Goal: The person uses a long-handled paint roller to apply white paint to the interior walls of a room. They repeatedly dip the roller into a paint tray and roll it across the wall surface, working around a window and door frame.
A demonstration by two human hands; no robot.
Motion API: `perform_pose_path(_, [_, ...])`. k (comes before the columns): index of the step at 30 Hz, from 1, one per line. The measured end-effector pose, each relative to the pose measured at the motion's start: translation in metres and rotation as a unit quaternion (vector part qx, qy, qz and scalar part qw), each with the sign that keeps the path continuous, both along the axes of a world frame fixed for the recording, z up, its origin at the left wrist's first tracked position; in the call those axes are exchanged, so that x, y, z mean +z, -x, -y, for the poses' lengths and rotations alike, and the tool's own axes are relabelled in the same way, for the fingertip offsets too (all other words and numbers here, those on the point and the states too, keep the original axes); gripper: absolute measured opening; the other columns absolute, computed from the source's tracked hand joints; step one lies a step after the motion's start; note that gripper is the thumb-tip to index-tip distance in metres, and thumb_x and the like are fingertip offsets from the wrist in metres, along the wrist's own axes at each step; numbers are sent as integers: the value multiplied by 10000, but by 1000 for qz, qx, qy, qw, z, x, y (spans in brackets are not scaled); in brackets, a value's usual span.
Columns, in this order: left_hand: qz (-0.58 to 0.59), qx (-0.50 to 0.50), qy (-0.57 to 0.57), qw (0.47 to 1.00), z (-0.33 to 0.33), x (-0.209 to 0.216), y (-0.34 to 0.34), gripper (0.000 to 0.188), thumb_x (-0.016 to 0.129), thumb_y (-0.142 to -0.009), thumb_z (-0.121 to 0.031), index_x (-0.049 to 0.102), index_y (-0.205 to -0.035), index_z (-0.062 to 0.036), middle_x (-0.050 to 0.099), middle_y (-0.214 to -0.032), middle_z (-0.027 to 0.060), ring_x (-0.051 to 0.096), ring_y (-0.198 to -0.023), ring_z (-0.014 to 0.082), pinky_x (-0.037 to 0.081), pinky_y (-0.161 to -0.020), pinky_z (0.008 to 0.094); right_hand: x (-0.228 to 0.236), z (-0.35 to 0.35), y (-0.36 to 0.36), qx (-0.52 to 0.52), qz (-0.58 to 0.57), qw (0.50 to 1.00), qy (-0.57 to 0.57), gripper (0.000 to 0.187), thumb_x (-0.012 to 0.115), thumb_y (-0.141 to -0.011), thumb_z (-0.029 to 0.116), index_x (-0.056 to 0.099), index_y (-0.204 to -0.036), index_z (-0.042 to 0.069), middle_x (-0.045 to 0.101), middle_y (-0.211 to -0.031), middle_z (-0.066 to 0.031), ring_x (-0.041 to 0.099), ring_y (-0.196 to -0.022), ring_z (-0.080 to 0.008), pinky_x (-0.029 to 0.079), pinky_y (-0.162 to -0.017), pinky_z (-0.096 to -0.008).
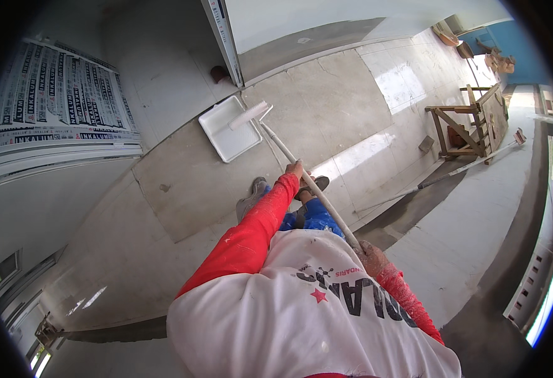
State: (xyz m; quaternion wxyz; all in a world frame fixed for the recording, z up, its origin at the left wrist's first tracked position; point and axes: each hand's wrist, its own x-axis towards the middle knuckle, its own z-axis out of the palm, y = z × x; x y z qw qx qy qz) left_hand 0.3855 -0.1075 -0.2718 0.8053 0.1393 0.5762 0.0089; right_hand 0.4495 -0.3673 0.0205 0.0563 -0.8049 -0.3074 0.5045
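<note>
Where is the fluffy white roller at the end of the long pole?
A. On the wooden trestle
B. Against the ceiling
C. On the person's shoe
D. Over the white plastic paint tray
D: the white paint roller on the long pale pole lies over the rim of the white rectangular plastic tray on the floor.

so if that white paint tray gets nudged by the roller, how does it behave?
The paint tray looks thin and shallow, so probably light. On the smooth floor tiles it would likely slide, not tip. The roller resting over it may steady it.
</note>
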Motion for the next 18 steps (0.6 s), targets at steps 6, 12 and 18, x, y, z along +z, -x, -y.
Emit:
perform_pose_path(6, [4, -29, -99, 995, 19, 1, -74, 376, 482, -956, -304, 414, -1105, 35, 641, -723, 216, 652, -528, 345, 569, -433, 450, 23, 62, -45, -71, 3, 997, 40, 415, 529, -936, 336, 534, -1212, 27, 632, -1011, -275, 617, -939, -439, 495, -809, -457])
perform_pose_path(12, [5, 30, -117, 993, -7, -25, -133, 398, 394, -985, -369, 482, -1067, 11, 664, -749, 166, 652, -522, 296, 576, -439, 416, 10, 10, -82, -121, 12, 992, 40, 407, 512, -945, 318, 535, -1230, 29, 627, -1039, -273, 605, -979, -435, 481, -831, -468])
perform_pose_path(18, [-41, -26, -112, 993, -76, -55, -167, 322, 410, -992, -325, 525, -1061, -32, 673, -801, 144, 669, -589, 273, 591, -493, 427, -23, -56, -135, -110, -7, 992, 62, 413, 507, -946, 323, 540, -1222, 18, 630, -1029, -270, 607, -976, -434, 478, -830, -456])
